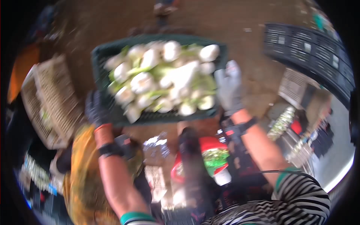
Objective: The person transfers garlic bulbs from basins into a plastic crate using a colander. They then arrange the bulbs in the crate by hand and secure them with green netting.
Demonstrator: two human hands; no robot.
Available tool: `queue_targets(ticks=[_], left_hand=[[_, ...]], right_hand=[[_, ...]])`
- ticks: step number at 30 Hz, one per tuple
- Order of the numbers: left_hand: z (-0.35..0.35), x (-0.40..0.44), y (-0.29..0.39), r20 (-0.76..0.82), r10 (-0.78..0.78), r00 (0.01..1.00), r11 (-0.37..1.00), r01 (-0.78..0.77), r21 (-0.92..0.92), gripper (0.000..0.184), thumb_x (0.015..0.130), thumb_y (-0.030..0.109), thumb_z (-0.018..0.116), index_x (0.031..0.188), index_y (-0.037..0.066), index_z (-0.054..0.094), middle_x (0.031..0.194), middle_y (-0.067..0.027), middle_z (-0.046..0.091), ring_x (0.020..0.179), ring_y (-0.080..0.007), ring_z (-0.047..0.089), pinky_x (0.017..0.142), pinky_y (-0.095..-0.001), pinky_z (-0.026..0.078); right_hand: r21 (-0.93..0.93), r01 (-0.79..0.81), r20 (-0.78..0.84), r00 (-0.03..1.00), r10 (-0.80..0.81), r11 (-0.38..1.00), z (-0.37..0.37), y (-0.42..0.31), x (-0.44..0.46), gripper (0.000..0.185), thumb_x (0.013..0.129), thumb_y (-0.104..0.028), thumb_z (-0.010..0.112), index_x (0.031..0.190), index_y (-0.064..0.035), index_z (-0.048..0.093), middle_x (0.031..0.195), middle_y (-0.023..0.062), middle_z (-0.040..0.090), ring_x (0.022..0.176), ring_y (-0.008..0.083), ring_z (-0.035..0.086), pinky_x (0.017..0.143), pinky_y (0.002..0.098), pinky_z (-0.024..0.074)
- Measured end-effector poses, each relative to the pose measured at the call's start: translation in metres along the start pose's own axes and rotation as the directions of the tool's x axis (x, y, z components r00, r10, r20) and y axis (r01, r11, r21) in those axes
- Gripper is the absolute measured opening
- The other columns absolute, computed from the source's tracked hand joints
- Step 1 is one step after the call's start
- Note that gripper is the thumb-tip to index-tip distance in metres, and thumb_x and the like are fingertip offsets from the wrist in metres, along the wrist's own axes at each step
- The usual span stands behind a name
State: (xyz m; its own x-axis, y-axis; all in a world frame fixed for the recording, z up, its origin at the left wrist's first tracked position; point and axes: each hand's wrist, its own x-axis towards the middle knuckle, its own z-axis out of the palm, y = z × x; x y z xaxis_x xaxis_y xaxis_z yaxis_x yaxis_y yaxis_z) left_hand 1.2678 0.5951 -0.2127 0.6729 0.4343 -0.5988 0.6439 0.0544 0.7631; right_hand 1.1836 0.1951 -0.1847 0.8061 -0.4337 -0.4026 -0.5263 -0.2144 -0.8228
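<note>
A dark green plastic crate (161, 118) is held out in front of me, full of white bulb vegetables (142, 82) with pale green stalks, fennel by the look of them. My left hand (96, 108), in a dark glove, grips the crate's near left corner. On the right end, my right hand (228, 88) in a pale grey glove is closed on the crate's side. The fingers of both hands are partly hidden and blurred by motion.
Beige crates (56, 101) stand at the left, beside a person in yellow cloth (88, 172). Black crates (307, 56) lie at the upper right. Below are a red container (210, 143) with chopped greens and a small pale box (155, 180). Brown floor (240, 22) lies beyond.
</note>
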Motion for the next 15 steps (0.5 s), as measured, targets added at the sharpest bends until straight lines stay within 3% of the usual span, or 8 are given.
queue_targets(ticks=[1, 3, 6, 7, 8, 12, 14, 15], left_hand=[[0.008, 0.010, 0.007, 0.003, -0.077, 0.997, 0.997, 0.077, -0.032, 0.027, 0.086, 0.013, 0.059, 0.112, 0.007, 0.055, 0.090, -0.0052, 0.061, 0.079, -0.0165, 0.058, 0.063, -0.0305, 0.049], [0.012, 0.042, -0.001, 0.175, 0.060, 0.983, 0.983, -0.089, 0.164, 0.026, 0.086, 0.017, 0.060, 0.108, 0.003, 0.059, 0.098, -0.0039, 0.061, 0.083, -0.0122, 0.056, 0.072, -0.0265, 0.046], [0.016, 0.053, -0.007, 0.266, 0.316, 0.911, 0.751, -0.411, 0.516, 0.025, 0.087, 0.027, 0.057, 0.094, 0.003, 0.060, 0.084, -0.0015, 0.060, 0.075, -0.0101, 0.051, 0.071, -0.0267, 0.042], [0.021, 0.051, -0.005, 0.168, 0.097, 0.981, 0.920, -0.153, 0.360, 0.024, 0.086, 0.028, 0.058, 0.090, 0.004, 0.060, 0.080, -0.0001, 0.059, 0.071, -0.0099, 0.049, 0.066, -0.0261, 0.041], [0.026, 0.044, 0.005, 0.141, 0.013, 0.990, 0.916, -0.068, 0.394, 0.022, 0.085, 0.028, 0.059, 0.086, 0.006, 0.059, 0.076, 0.0005, 0.059, 0.066, -0.0102, 0.047, 0.061, -0.0261, 0.040], [0.022, 0.060, -0.003, 0.155, 0.046, 0.987, 0.910, -0.105, 0.400, 0.024, 0.084, 0.026, 0.060, 0.087, 0.002, 0.058, 0.075, -0.0032, 0.060, 0.064, -0.0121, 0.050, 0.059, -0.0285, 0.042], [0.004, 0.082, -0.022, 0.176, -0.005, 0.984, 0.914, -0.067, 0.400, 0.025, 0.084, 0.024, 0.059, 0.089, 0.000, 0.059, 0.079, -0.0065, 0.062, 0.068, -0.0138, 0.055, 0.062, -0.0296, 0.045], [0.009, 0.080, -0.018, 0.161, -0.004, 0.987, 0.933, -0.054, 0.357, 0.024, 0.084, 0.023, 0.058, 0.089, 0.000, 0.059, 0.081, -0.0073, 0.063, 0.069, -0.0144, 0.056, 0.062, -0.0298, 0.046]], right_hand=[[0.162, -0.103, 0.013, 0.995, 0.103, 0.981, 0.002, 0.003, -0.004, 0.024, 0.090, -0.014, 0.054, 0.108, -0.0026, 0.045, 0.102, 0.0042, 0.051, 0.092, 0.0112, 0.048, 0.078, 0.0282, 0.0416], [0.482, -0.298, 0.032, 0.946, 0.324, 0.824, 0.005, 0.007, -0.007, 0.011, 0.089, -0.015, 0.056, 0.092, -0.0078, 0.048, 0.088, -0.0005, 0.052, 0.077, 0.0078, 0.048, 0.064, 0.0274, 0.0431], [0.101, -0.487, -0.060, 0.867, 0.494, 0.867, 0.007, 0.043, 0.002, 0.029, 0.082, -0.025, 0.063, 0.095, 0.0008, 0.058, 0.086, 0.0089, 0.064, 0.079, 0.0142, 0.056, 0.071, 0.0337, 0.0468], [0.195, -0.464, -0.032, 0.877, 0.479, 0.864, 0.011, 0.050, 0.007, 0.030, 0.082, -0.026, 0.063, 0.096, 0.0006, 0.059, 0.085, 0.0099, 0.065, 0.077, 0.0154, 0.057, 0.071, 0.0344, 0.0471], [0.289, -0.443, -0.002, 0.886, 0.463, 0.849, 0.013, 0.054, 0.010, 0.030, 0.082, -0.026, 0.062, 0.096, 0.0004, 0.059, 0.083, 0.0110, 0.066, 0.075, 0.0166, 0.058, 0.071, 0.0350, 0.0474], [0.008, -0.428, -0.046, 0.903, 0.428, 0.904, 0.005, 0.032, 0.013, 0.032, 0.079, -0.027, 0.063, 0.096, -0.0014, 0.060, 0.085, 0.0180, 0.065, 0.082, 0.0285, 0.063, 0.072, 0.0367, 0.0475], [-0.043, -0.427, -0.078, 0.903, 0.423, 0.903, 0.011, 0.052, 0.015, 0.024, 0.084, -0.022, 0.060, 0.096, -0.0011, 0.060, 0.081, 0.0033, 0.064, 0.073, 0.0103, 0.054, 0.069, 0.0307, 0.0467], [-0.002, -0.495, -0.013, 0.869, 0.495, 0.869, 0.011, 0.057, 0.015, 0.026, 0.084, -0.024, 0.061, 0.096, -0.0012, 0.060, 0.079, 0.0049, 0.064, 0.072, 0.0120, 0.055, 0.068, 0.0322, 0.0465]])
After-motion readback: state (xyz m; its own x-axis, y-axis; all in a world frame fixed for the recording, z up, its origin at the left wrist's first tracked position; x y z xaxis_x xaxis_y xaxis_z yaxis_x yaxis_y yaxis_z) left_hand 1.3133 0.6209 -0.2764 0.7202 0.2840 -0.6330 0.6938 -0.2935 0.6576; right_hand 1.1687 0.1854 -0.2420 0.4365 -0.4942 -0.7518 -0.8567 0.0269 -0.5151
